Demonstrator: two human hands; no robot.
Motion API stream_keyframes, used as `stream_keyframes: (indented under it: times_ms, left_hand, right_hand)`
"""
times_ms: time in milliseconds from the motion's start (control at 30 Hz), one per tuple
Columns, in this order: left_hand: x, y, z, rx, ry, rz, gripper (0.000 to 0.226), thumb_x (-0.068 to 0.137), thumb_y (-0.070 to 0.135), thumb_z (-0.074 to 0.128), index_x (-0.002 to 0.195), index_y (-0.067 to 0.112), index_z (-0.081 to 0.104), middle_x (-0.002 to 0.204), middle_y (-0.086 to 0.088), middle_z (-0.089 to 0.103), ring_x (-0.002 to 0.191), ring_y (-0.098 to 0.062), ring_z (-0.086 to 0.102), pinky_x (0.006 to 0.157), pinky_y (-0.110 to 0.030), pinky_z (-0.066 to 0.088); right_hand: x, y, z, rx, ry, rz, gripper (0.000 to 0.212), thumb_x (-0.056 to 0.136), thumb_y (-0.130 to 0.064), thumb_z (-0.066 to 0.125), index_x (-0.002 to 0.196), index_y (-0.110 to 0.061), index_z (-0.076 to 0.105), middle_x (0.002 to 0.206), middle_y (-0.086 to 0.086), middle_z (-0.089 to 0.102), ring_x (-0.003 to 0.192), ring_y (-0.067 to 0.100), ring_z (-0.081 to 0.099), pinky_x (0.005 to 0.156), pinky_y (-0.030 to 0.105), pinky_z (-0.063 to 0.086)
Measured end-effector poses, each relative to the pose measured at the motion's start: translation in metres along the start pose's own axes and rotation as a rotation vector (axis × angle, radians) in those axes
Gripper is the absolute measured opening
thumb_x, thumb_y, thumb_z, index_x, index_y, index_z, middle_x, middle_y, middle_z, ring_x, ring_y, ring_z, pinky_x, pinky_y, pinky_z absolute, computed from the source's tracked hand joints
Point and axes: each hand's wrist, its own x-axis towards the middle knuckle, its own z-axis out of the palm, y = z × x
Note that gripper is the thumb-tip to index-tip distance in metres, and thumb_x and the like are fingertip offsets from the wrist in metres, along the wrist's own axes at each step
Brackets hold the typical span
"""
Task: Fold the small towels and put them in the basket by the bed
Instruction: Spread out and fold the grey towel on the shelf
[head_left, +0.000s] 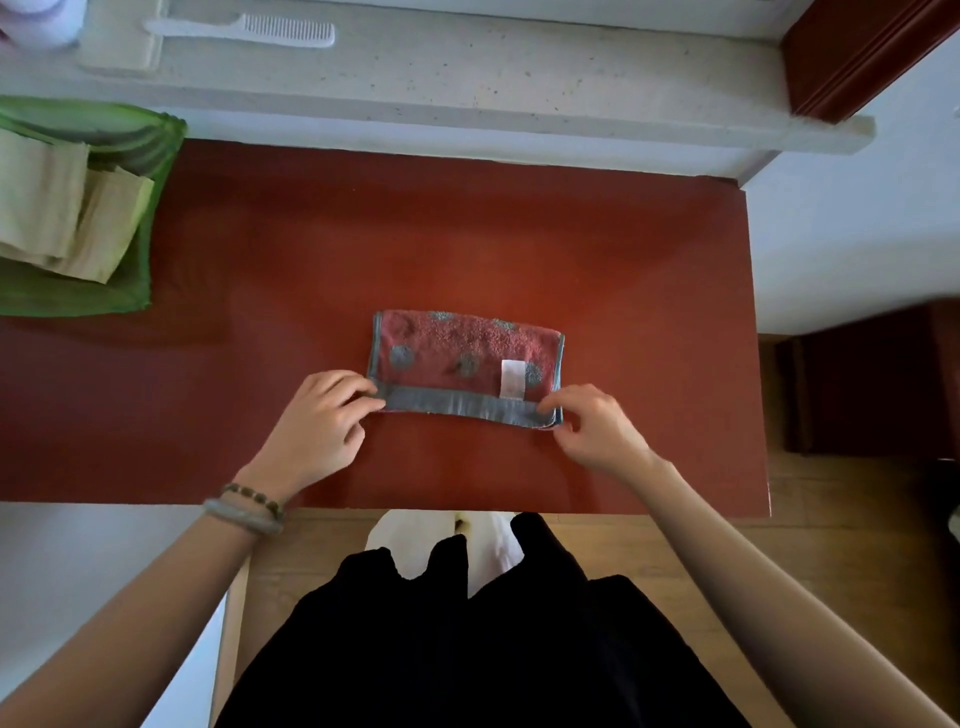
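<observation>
A small pink towel (457, 353) with grey-blue dots, a grey-blue border and a white label lies folded in half on the red-brown table (519, 239). My left hand (322, 421) pinches its near left corner. My right hand (592, 426) pinches its near right corner. Both hold the near border edge down against the table. A green fabric basket (150, 176) stands at the table's far left, with folded pale yellow-green towels (57, 208) inside it.
A stone window ledge (467, 88) runs along the far side, with a white comb (244, 31) on it. A dark wooden piece (872, 379) stands to the right of the table. The table's near edge is just below my wrists.
</observation>
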Motion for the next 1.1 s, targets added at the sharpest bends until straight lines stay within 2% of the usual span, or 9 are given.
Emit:
stream_keyframes:
  times_ms: [67,167,267,367,533,733,900,1033,1100]
  left_hand:
    - [0.005,0.014,-0.002,-0.004,0.003,0.066,0.032,0.072,0.000,0.061,0.102,0.007,0.070,0.102,-0.007,0.067,0.098,-0.029,0.062,0.086,-0.039,0.046]
    - [0.025,0.053,0.006,-0.025,-0.060,0.293,0.036,0.071,0.001,0.074,0.107,0.005,0.068,0.101,-0.006,0.068,0.095,-0.023,0.064,0.085,-0.037,0.050]
    - [0.054,0.091,0.020,-0.083,-0.091,0.402,0.037,0.076,0.000,0.072,0.113,0.001,0.065,0.103,-0.010,0.067,0.093,-0.024,0.064,0.081,-0.035,0.052]
    - [0.083,0.117,0.036,-0.089,-0.119,0.378,0.046,0.082,-0.004,0.065,0.126,0.000,0.055,0.111,-0.018,0.061,0.095,-0.030,0.060,0.081,-0.039,0.053]
    - [0.099,0.137,0.060,0.081,-0.256,0.382,0.049,0.097,0.020,0.048,0.144,0.011,0.033,0.120,-0.016,0.050,0.099,-0.027,0.050,0.086,-0.038,0.047]
    - [0.106,0.158,0.066,0.183,-0.185,0.256,0.033,0.092,0.036,0.053,0.113,0.010,0.054,0.107,-0.012,0.055,0.084,-0.023,0.055,0.073,-0.033,0.048]
    - [0.098,0.150,0.048,-0.050,0.004,0.029,0.018,0.085,0.021,0.065,0.097,0.008,0.061,0.084,-0.011,0.057,0.070,-0.024,0.058,0.051,-0.031,0.054]
    - [0.083,0.131,0.026,-0.278,0.150,-0.063,0.007,0.083,0.003,0.062,0.088,-0.001,0.061,0.077,-0.013,0.056,0.066,-0.026,0.056,0.054,-0.030,0.050]
    - [0.070,0.119,0.013,-0.439,0.210,-0.216,0.011,0.080,0.003,0.066,0.080,0.001,0.055,0.075,-0.009,0.054,0.062,-0.023,0.054,0.055,-0.029,0.046]
  right_hand:
    - [0.015,0.002,-0.013,0.116,0.095,0.168,0.037,0.070,0.005,0.052,0.093,-0.016,0.072,0.097,0.002,0.069,0.088,0.018,0.062,0.080,0.023,0.044]
    - [0.050,0.009,-0.031,0.086,0.210,0.303,0.028,0.079,-0.005,0.056,0.102,-0.014,0.070,0.099,0.008,0.065,0.089,0.021,0.060,0.081,0.024,0.041]
    - [0.079,0.016,-0.038,0.023,0.066,0.342,0.030,0.082,-0.018,0.066,0.112,-0.013,0.066,0.104,0.008,0.063,0.095,0.020,0.058,0.083,0.022,0.038]
    - [0.094,0.017,-0.035,-0.050,-0.065,0.325,0.027,0.078,-0.023,0.071,0.103,-0.012,0.070,0.095,0.004,0.066,0.087,0.016,0.057,0.074,0.021,0.036]
    - [0.097,0.014,-0.036,0.034,-0.058,0.356,0.009,0.075,-0.019,0.071,0.083,-0.018,0.067,0.077,-0.002,0.063,0.074,0.014,0.056,0.067,0.024,0.040]
    - [0.093,0.006,-0.044,0.331,-0.095,0.430,0.009,0.079,-0.003,0.065,0.087,-0.003,0.061,0.072,0.012,0.065,0.066,0.024,0.062,0.069,0.036,0.055]
    - [0.099,-0.022,-0.058,0.408,-0.107,0.368,0.013,0.075,-0.003,0.071,0.085,0.002,0.064,0.069,0.012,0.066,0.058,0.017,0.063,0.060,0.028,0.058]
    - [0.117,-0.055,-0.054,0.440,-0.125,0.359,0.011,0.073,-0.004,0.074,0.077,-0.001,0.064,0.071,0.016,0.066,0.058,0.021,0.064,0.062,0.033,0.060]
    - [0.129,-0.071,-0.047,0.488,-0.133,0.363,0.012,0.072,-0.005,0.076,0.073,-0.002,0.065,0.072,0.018,0.067,0.057,0.022,0.065,0.061,0.034,0.060]
